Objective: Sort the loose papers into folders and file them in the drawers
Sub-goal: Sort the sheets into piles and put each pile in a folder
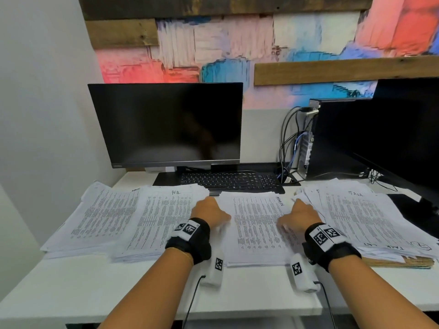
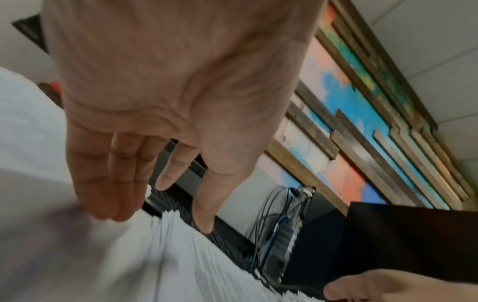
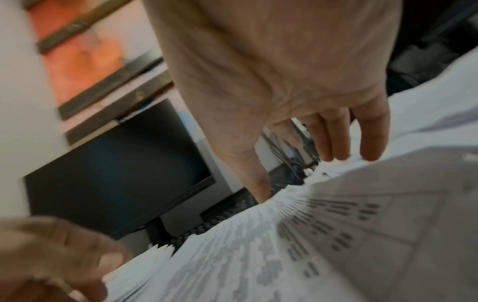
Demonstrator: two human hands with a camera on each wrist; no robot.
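Observation:
Several piles of printed papers lie side by side on the white desk [image 1: 118, 290]. The middle pile is marked ADMIN [image 1: 256, 231]. An HR pile [image 1: 164, 219] and another pile [image 1: 102, 217] lie to its left, a TASK pile [image 1: 361, 217] to its right. A brown folder [image 1: 403, 261] shows under the TASK pile. My left hand [image 1: 211, 210] [image 2: 160, 196] rests at the ADMIN pile's left edge and my right hand [image 1: 299, 214] [image 3: 302, 175] at its right edge. Both have straight fingers and spread thumbs touching paper. Neither hand grips a sheet.
A dark monitor [image 1: 166, 124] and a black keyboard [image 1: 228, 181] stand just behind the piles. A second dark screen [image 1: 403, 129] and a small computer with cables [image 1: 306, 143] are at the back right. A wall closes the left side.

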